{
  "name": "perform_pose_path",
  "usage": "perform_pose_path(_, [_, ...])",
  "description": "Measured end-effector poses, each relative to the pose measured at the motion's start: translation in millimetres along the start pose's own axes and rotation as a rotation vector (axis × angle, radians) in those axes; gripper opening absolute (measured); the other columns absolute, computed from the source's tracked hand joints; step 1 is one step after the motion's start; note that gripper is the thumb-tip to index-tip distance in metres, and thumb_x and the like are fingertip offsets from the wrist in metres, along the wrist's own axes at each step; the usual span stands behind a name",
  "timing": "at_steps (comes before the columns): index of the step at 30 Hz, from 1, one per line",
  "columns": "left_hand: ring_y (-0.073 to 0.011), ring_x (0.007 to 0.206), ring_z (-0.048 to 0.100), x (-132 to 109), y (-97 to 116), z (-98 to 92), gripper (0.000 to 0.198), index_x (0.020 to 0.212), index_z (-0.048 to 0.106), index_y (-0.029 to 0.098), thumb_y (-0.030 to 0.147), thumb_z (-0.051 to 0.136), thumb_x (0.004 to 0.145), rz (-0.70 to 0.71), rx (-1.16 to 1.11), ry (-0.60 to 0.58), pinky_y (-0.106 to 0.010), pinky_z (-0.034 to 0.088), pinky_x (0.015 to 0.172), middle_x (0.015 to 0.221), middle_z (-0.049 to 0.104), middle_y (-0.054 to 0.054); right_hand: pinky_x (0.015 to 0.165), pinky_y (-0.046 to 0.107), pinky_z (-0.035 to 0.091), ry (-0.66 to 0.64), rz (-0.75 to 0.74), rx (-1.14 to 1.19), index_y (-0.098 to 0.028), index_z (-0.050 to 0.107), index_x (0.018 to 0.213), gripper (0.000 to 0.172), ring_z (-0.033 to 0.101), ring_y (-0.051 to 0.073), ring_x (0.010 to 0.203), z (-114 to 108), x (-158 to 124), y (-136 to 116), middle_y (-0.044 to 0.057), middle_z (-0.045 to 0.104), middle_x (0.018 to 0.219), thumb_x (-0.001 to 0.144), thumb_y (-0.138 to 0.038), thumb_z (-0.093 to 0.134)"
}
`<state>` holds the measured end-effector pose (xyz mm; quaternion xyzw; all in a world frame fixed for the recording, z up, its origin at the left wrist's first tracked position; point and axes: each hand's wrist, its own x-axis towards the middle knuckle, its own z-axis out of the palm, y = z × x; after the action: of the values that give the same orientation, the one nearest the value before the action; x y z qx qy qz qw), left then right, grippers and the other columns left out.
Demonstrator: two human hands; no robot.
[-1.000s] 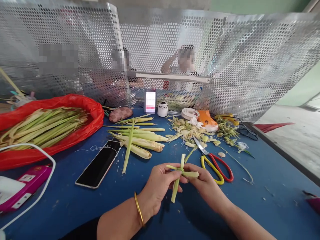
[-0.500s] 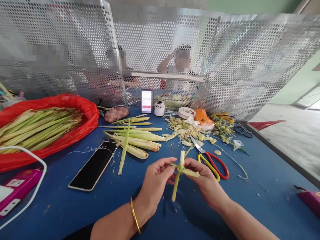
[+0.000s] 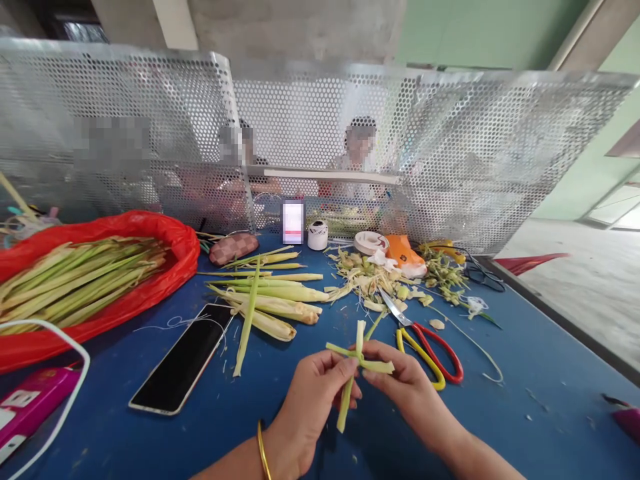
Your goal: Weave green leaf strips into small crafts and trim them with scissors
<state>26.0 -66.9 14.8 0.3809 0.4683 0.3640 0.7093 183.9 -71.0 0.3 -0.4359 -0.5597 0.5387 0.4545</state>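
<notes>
Pale green leaf strips (image 3: 359,360), crossed and folded together at the middle, are held above the blue table. My left hand (image 3: 320,383) pinches the crossing with its thumb on top, a gold bangle on its wrist. My right hand (image 3: 395,370) grips the crossing from the other side, thumb and fingers closed. Strip ends stick out up, down, left and right. Just beyond my right hand lie scissors (image 3: 425,343) with one red and one yellow handle. Several loose leaf stalks (image 3: 273,297) lie on the table ahead to the left.
At left are a red bag (image 3: 107,333) of long leaves, a black-screened phone (image 3: 183,360) and a magenta power strip (image 3: 40,400) with a white cable. Leaf scraps (image 3: 360,277), a tape roll (image 3: 371,241) and an orange packet (image 3: 404,253) lie ahead. A perforated metal screen (image 3: 320,113) stands behind, people beyond it.
The view has tilted up, so the table things sit lower. My left thumb has moved onto the crossing of the strips, and the left strip end now shows free.
</notes>
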Motion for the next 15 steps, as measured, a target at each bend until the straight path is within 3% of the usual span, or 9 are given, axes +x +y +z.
perform_pose_path(4, [-0.0089,0.046,0.047,1.0,-0.3,-0.8,0.040,0.068,0.058,0.013,0.051,0.069,0.066,-0.097,-0.053,-0.077,-0.021,0.034,0.050,0.052,0.055,0.000,0.075,0.029,0.046,-0.036,-0.075,-0.108,-0.023,0.072,0.096,0.019,0.060,0.020,0.082,-0.7,0.4,1.0,0.004,0.069,0.089,0.082,-0.034,0.064])
perform_pose_path(8, [-0.0072,0.041,0.039,3.3,-3.3,-3.1,0.038,0.061,0.055,0.014,0.048,0.072,0.062,-0.111,-0.087,-0.103,-0.021,0.028,0.046,0.045,0.048,0.002,0.068,0.028,0.044,-0.022,-0.271,-0.365,-0.024,0.072,0.091,0.015,0.059,0.019,0.075,-1.6,-1.2,1.3,0.003,0.065,0.076,0.087,-0.030,0.059])
perform_pose_path(12, [-0.0076,0.039,0.037,5.6,-7.1,-6.6,0.034,0.056,0.053,0.015,0.044,0.071,0.061,-0.125,-0.058,-0.084,-0.022,0.025,0.044,0.042,0.044,0.003,0.068,0.031,0.043,-0.009,-0.485,-0.563,-0.023,0.068,0.095,0.017,0.056,0.019,0.071,-0.2,-2.0,4.7,0.005,0.063,0.074,0.090,-0.023,0.052])
perform_pose_path(15, [-0.0079,0.041,0.039,5.4,-8.4,-6.7,0.033,0.059,0.054,0.015,0.043,0.072,0.059,-0.164,-0.062,-0.035,-0.022,0.026,0.044,0.044,0.046,0.003,0.070,0.033,0.042,0.004,-0.486,-0.629,-0.021,0.068,0.088,0.017,0.055,0.020,0.072,0.7,-0.4,6.5,0.006,0.063,0.074,0.089,-0.021,0.050])
